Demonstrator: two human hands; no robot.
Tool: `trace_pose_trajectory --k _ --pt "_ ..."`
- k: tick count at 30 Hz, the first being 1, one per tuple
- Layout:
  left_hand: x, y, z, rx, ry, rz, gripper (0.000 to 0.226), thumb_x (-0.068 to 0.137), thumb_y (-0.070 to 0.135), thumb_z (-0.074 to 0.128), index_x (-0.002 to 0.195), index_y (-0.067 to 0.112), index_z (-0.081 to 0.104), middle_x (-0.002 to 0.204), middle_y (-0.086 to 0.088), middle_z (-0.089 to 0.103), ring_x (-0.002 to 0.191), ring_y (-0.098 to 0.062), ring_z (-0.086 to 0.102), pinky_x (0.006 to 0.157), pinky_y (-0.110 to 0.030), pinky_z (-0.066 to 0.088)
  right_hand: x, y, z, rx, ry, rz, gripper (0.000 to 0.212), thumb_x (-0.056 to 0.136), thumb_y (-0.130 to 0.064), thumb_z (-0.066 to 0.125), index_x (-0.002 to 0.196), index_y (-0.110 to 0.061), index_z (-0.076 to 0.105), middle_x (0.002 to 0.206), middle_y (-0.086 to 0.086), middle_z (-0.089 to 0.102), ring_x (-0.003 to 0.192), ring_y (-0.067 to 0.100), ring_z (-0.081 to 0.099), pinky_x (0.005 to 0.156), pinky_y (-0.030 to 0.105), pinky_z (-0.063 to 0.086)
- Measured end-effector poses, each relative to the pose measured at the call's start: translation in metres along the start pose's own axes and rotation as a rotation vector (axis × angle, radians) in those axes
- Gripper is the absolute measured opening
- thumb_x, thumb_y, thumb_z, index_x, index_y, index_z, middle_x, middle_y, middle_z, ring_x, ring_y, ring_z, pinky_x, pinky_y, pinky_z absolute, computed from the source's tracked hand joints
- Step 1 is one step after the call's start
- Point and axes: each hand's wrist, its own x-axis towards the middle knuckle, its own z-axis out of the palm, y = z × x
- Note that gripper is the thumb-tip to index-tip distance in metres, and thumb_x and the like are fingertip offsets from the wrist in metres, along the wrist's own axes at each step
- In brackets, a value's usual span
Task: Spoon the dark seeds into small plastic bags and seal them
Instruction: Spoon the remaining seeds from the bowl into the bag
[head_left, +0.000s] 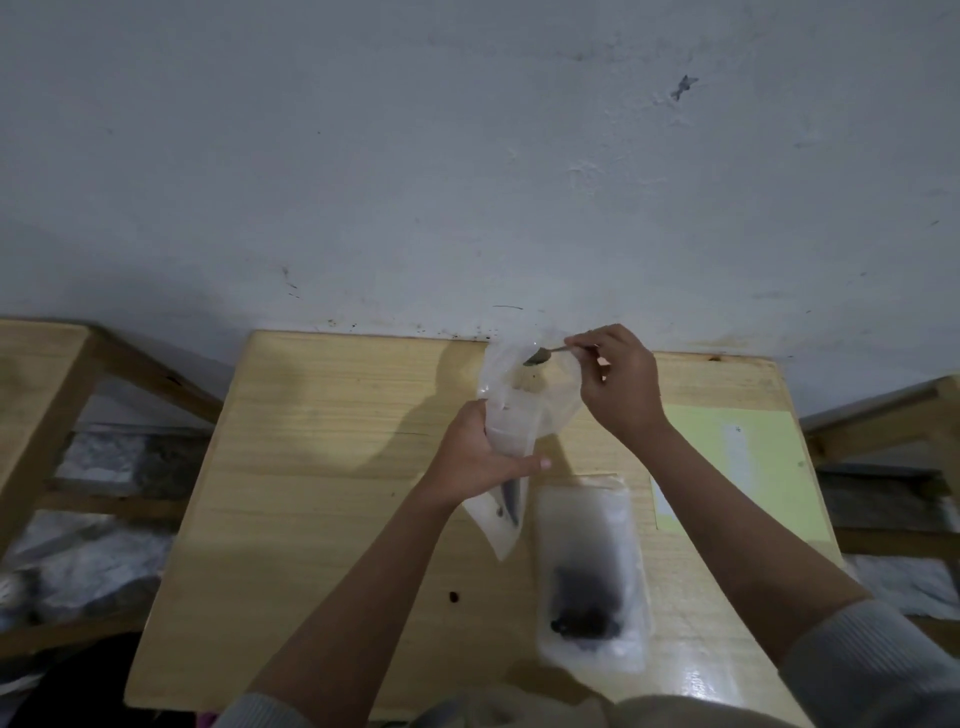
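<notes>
The small bag is held upright above the table, its mouth open; the left hand grips its middle while the right hand pinches a spoon at that mouth. A few dark seeds show inside, so filling looks underway and sealing remains. Just right of it lies 1 bag of seeds, flat on the table.

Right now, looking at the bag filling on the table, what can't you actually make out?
- Spoon bowl, head view: too small and blurred to tell how many seeds it holds.
- Held bag middle: left hand covers it, hiding the fill level.
- Lying bag: frosted plastic blurs the seeds; seal state unclear.
- Yellow sheet: markings unreadable.
</notes>
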Motion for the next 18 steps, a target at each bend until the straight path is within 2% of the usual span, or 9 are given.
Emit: trace_pose_trajectory --k 2,5,7,9,13,18 --pt "-0.001 -0.003 -0.004 0.017 -0.020 -0.022 0.057 0.056 0.032 0.090 0.100 0.039 0.055 0.102 0.015 0.063 0.093 0.005 0.059 0.071 -0.014 0.048 -0.009 0.002 0.006 0.029 0.049 0.123 0.013 0.086 -0.001 0.061 0.093 -0.004 0.072 0.093 0.011 0.061 0.069 0.010 0.057 0.059 0.003 0.045" --pt "0.000 -0.009 -0.007 0.040 -0.042 -0.060 0.074 0.052 0.039 0.090 0.116 0.030 0.055 0.108 0.013 0.063 0.099 -0.001 0.060 0.080 -0.022 0.051 -0.023 0.003 0.014 0.062 0.071 0.296 0.013 0.087 -0.003 0.060 0.094 -0.003 0.071 0.095 0.007 0.054 0.075 0.016 0.058 0.059 0.004 0.045" --pt "0.000 -0.011 -0.009 0.038 -0.053 -0.075 0.075 0.051 0.038 0.091 0.116 0.030 0.054 0.109 0.014 0.063 0.101 -0.003 0.060 0.084 -0.026 0.052 -0.027 0.004 0.018 0.089 0.096 0.399 0.013 0.087 -0.008 0.061 0.094 -0.005 0.072 0.096 0.002 0.049 0.082 0.017 0.057 0.061 0.013 0.049" --pt "0.000 -0.011 -0.011 0.045 -0.071 -0.083 0.076 0.052 0.037 0.091 0.117 0.031 0.053 0.110 0.015 0.062 0.102 -0.003 0.059 0.086 -0.027 0.051 -0.030 0.005 0.018 0.093 0.120 0.420 0.013 0.086 -0.010 0.062 0.094 -0.009 0.073 0.092 0.000 0.050 0.081 0.015 0.056 0.065 0.024 0.049" --pt "0.000 -0.011 -0.012 0.048 -0.120 -0.107 0.078 0.055 0.035 0.090 0.121 0.032 0.047 0.110 0.018 0.059 0.102 -0.001 0.056 0.082 -0.022 0.048 -0.038 0.006 0.013 0.156 0.148 0.453 0.013 0.087 -0.008 0.059 0.090 -0.012 0.072 0.086 -0.003 0.063 0.070 -0.004 0.057 0.057 0.009 0.042" --pt "0.002 -0.017 -0.005 0.059 -0.136 -0.151 0.087 0.055 0.037 0.090 0.128 0.029 0.042 0.113 0.018 0.056 0.101 0.000 0.054 0.073 -0.014 0.044 -0.045 0.016 0.014 0.183 0.117 0.519 0.012 0.089 -0.009 0.059 0.091 -0.009 0.071 0.082 -0.003 0.066 0.068 -0.010 0.057 0.054 0.006 0.040"
